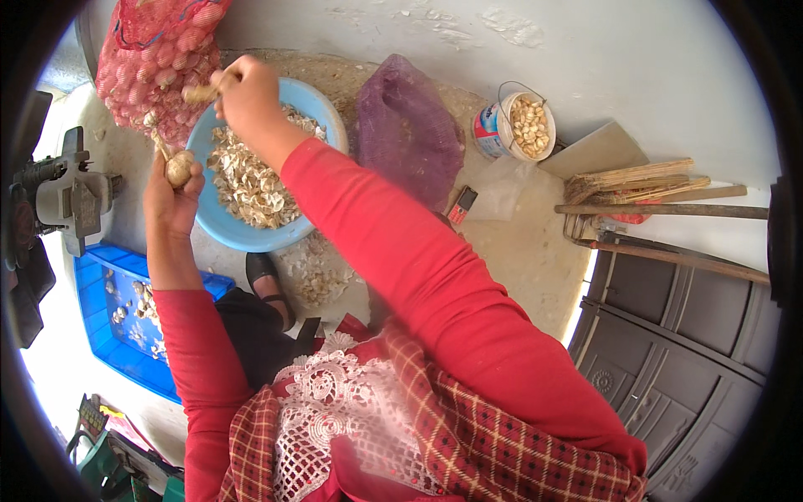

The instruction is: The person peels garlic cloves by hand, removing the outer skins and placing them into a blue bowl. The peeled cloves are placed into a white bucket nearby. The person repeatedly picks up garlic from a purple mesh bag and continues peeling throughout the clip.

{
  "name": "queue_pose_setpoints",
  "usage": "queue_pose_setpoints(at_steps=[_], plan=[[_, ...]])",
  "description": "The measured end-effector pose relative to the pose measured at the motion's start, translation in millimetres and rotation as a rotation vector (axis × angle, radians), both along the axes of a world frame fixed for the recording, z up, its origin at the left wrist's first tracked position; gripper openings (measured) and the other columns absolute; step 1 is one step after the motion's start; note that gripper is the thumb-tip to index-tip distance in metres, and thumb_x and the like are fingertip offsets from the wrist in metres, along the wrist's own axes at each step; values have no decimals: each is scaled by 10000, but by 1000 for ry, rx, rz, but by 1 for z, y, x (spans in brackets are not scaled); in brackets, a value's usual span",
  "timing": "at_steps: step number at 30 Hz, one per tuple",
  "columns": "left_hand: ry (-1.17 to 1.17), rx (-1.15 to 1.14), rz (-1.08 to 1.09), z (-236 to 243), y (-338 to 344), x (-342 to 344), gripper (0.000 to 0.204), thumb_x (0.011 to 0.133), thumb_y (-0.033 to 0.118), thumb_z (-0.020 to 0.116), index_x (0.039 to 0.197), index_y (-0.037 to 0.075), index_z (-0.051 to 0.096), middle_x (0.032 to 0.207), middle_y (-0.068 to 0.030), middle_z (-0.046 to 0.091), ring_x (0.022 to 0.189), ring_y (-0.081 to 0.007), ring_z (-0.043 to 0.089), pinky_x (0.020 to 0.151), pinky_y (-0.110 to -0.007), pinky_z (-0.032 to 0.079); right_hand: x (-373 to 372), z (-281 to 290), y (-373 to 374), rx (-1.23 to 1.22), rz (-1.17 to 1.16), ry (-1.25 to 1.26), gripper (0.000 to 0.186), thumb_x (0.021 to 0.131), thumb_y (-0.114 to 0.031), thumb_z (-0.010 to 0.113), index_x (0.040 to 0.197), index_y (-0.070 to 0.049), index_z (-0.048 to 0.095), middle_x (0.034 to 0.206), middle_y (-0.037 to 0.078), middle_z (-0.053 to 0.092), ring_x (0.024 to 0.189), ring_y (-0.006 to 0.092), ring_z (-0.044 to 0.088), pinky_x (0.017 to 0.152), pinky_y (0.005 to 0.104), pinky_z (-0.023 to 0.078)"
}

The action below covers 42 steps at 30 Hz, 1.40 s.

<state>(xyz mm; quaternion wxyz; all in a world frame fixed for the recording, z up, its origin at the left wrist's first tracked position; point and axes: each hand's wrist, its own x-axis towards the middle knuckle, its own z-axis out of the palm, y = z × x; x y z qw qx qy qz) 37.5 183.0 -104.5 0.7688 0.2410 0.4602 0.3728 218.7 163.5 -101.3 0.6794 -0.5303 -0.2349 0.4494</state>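
Note:
My left hand [173, 201] is closed around a whole garlic bulb [178, 168], held upright at the left rim of a light blue basin [336, 125]. A pale stem rises from beside the bulb toward the red mesh sack. Over the basin's far edge, my right hand [249, 94] pinches a tan, elongated thing [201, 94], blurred enough that its kind cannot be made out. Garlic skins and pieces [251, 184] fill much of the basin below both hands.
A red mesh sack of garlic [163, 75] stands far left. A blue crate [92, 322] holds a few bulbs. Right of the basin are a purple mesh sack [410, 125], a phone [462, 205], a bucket of peeled cloves [529, 125] and long-handled tools [669, 211].

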Motion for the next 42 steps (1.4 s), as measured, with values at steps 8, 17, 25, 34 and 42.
queue_pose_setpoints(at_steps=[8, 17, 25, 34, 42], plan=[[-134, 163, -51, -9, 7, 9, 334, 1054, 256, 438, 1261, 9, 524, 1213, -116, 610, 1111, -217, 595, 972, -348, 484, -38, -9, -11, -101, 173, -574, 167, 837, -140, 691, 935, -7, 674, 905, 195, 684, 884, 325, 671, 812, 446, 522], [-59, 271, -96, 8, -10, 24, 438, 1072, 225, 332, 1429, -14, 414, 1410, -142, 507, 1270, -218, 515, 1079, -374, 411, -52, 1, -14, -78, 163, 148, 136, 881, -109, 625, 949, 8, 629, 899, 132, 671, 814, 206, 652, 714, 359, 523], [-87, 323, -115, 9, -10, 25, 445, 1075, 215, 318, 1447, -20, 387, 1418, -136, 501, 1271, -215, 519, 1078, -363, 414, -58, 9, -18, -45, 124, 211, 136, 879, -89, 584, 974, 9, 587, 926, 136, 647, 839, 208, 632, 744, 347, 511], [-65, 397, -115, 20, -20, 32, 430, 1075, 186, 323, 1447, -21, 380, 1394, -137, 521, 1228, -197, 553, 1040, -337, 445, -61, 14, -19, 24, 25, 193, 59, 889, -48, 529, 866, 7, 528, 861, 153, 619, 776, 213, 596, 701, 365, 493], [-36, 458, -189, 23, -26, 32, 421, 1076, 208, 339, 1420, -21, 421, 1354, -158, 538, 1221, -223, 557, 1035, -348, 449, -55, 11, -19, 53, 18, 436, 127, 944, -85, 460, 882, -16, 548, 846, 120, 607, 778, 176, 581, 694, 348, 493]])
